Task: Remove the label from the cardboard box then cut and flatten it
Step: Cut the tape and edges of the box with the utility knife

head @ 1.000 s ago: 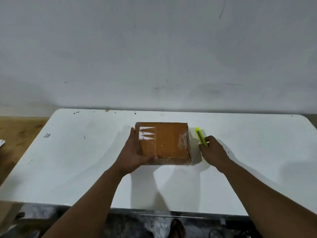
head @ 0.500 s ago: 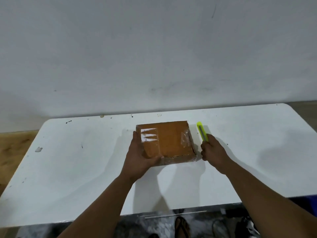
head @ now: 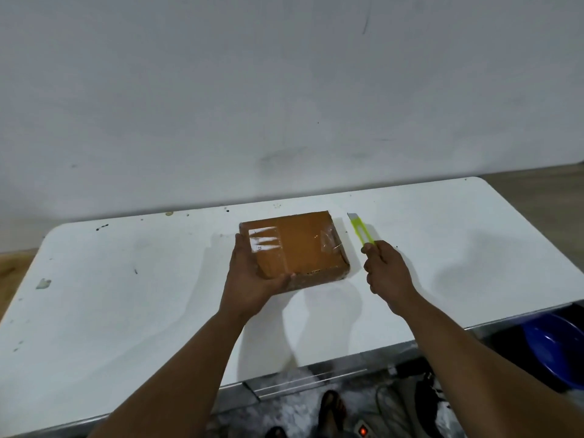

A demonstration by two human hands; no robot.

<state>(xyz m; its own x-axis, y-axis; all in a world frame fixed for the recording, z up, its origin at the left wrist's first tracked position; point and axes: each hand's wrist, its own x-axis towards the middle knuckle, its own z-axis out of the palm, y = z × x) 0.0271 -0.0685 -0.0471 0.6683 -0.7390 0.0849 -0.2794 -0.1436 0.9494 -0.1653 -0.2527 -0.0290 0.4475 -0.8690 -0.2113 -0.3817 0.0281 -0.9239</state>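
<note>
A flat cardboard box [head: 297, 248] lies on the white table [head: 126, 295], toward its far edge at about twelve o'clock from the person. The left hand [head: 252, 279] grasps the box's near left corner, thumb curled over the front edge. At three o'clock of the box, just beside it, the right hand [head: 387, 273] clenches a yellow-green cutter [head: 360, 230], blade pointing away. Remains of a white label [head: 265, 240] under clear tape sit on the box's left top.

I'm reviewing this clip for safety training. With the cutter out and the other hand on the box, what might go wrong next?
The cutter has its blade exposed; a slip across the glossy tape could reach the left hand gripping the cardboard box. Only one corner is gripped, so the box may slide on the table.
</note>
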